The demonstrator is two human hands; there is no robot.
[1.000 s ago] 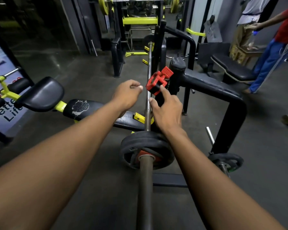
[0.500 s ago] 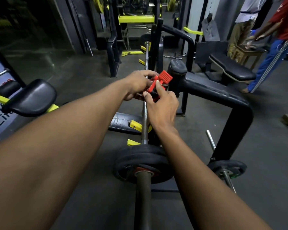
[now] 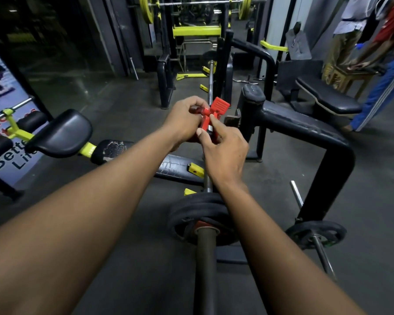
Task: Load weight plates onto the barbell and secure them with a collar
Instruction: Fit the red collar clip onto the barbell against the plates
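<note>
Collar step: left hand (image 3: 187,119) and right hand (image 3: 223,144) both pinch the red clamp collar (image 3: 210,118) around the barbell (image 3: 206,258), lever up, well ahead of the black weight plates (image 3: 198,217) nearer the body; next, I'd judge, position it and snap the lever down.

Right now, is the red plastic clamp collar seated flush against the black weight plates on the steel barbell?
No: the red plastic clamp collar sits well up the steel barbell, held by both hands, with bare bar between it and the black weight plates.

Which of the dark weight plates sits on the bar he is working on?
The large black plate between his forearms; the smaller plate sits on a separate bar at right.
</note>
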